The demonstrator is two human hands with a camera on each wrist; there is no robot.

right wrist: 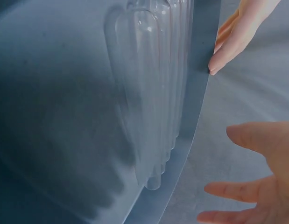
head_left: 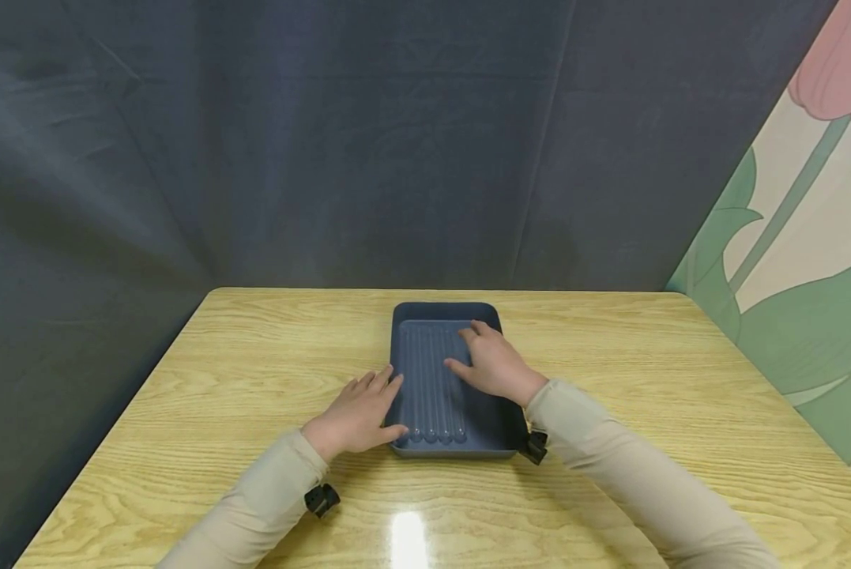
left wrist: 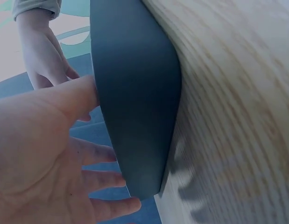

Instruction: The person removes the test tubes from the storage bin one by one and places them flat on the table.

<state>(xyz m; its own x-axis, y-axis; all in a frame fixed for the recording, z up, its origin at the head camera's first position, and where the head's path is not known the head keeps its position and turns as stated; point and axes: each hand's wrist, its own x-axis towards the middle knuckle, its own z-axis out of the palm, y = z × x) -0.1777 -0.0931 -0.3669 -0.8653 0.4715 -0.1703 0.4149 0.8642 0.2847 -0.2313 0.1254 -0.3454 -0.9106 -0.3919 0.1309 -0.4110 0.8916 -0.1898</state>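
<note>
A dark blue rectangular tray (head_left: pixel 492 431) lies on the table. Several clear, round-ended tubes (head_left: pixel 431 383) lie side by side lengthwise in its left part; the right wrist view shows the transparent tubes (right wrist: pixel 146 93) close up. My left hand (head_left: pixel 361 412) is at the tray's left rim, fingers spread and straight. In the left wrist view, its thumb and fingertips are at the rim of the tray (left wrist: pixel 135 93). My right hand (head_left: pixel 495 363) hovers over the tray's right part, fingers apart, holding nothing; its shadow falls on the tray floor.
The light wood-grain table (head_left: pixel 254 363) extends on both sides of the tray. A dark cloth curtain (head_left: pixel 397 142) hangs behind and to the left. On the right is a wall with painted flowers (head_left: pixel 809 316). Black wrist cameras (head_left: pixel 321 499) sit under both sleeves.
</note>
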